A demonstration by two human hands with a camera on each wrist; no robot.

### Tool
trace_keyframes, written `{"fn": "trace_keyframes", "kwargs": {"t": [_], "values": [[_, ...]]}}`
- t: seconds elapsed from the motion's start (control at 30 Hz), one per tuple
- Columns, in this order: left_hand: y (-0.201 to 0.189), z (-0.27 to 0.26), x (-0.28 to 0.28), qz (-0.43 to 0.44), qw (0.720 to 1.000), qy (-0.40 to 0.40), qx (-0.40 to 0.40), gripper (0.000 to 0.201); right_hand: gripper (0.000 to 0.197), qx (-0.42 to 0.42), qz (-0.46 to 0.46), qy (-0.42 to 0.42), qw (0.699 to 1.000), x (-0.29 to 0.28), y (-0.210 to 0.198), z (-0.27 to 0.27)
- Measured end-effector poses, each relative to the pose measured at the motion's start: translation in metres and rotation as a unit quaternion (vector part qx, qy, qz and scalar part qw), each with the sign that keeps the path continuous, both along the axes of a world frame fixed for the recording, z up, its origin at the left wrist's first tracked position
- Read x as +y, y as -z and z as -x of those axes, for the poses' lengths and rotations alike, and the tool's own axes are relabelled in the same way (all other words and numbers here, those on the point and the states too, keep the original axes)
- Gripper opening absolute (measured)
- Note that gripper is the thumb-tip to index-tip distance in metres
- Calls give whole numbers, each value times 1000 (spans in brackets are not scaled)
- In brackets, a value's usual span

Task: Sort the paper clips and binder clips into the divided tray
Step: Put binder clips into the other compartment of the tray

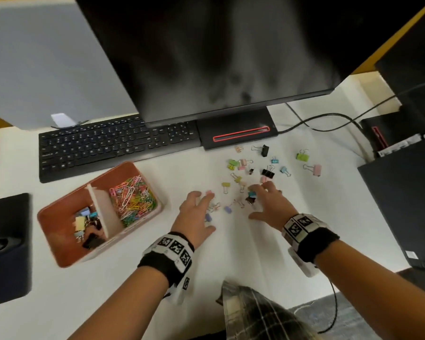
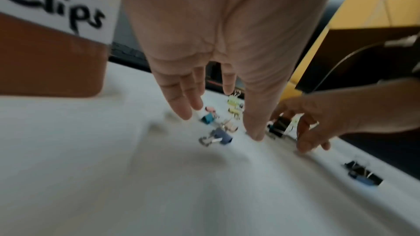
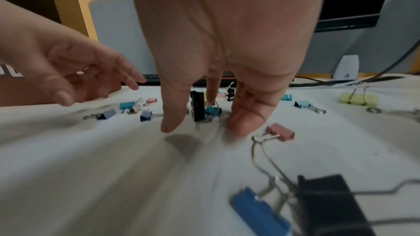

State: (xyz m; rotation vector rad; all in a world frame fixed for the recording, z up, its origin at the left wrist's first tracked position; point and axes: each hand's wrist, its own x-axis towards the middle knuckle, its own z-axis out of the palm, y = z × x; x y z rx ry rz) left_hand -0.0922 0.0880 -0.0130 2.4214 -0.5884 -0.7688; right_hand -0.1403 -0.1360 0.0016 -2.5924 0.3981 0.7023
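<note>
Both hands low over scattered binder clips (image 1: 265, 173) on white worktop (image 1: 231, 253). Left hand (image 1: 196, 214): fingers spread, straight, holding nothing; purple clip (image 2: 219, 136) just beyond fingertips, handles toward camera in left wrist view. Right hand (image 1: 268, 204): fingers spread, tips down round black clip (image 3: 197, 108) and teal clip (image 3: 213, 111); contact w/ them cannot tell, no pinch seen. Tray (image 1: 59, 249) well left of pile, nearer left hand. Paper clips (image 1: 133, 200) in its far compartment, some binder clips in near one. Judgement: most binder clips left to sort; pile lies ahead and right of left hand, under right, so right hand closer to grasp, left closer to tray.
</note>
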Motion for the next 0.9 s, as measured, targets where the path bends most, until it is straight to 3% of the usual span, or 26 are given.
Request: {"fn": "trace_keyframes", "kwargs": {"t": [0.07, 0.23, 0.3, 0.63, 0.77, 0.9], "values": [[10, -1, -8, -26, 1000, 1, 3, 70, 62, -1, -9, -4, 1000, 0, 7, -3], [21, -4, -10, 25, 999, -22, -2, 44, 15, -46, -55, 1, 997, 3, 16, -10], [20, -5, -11, 28, 999, -44, 2, 39, 10, -43, -71, -13, 996, 3, 18, -9], [23, -2, -5, 58, 990, -127, 15, 21, 6, -101, -101, -31, 989, -10, 20, -10], [21, -2, -5, 68, 988, -135, 10, 33, 20, -95, -129, -74, 984, -2, 16, -17], [16, -6, -18, 103, 990, -96, 6, 52, 37, -50, -88, -107, 989, 9, 21, -22]]}}
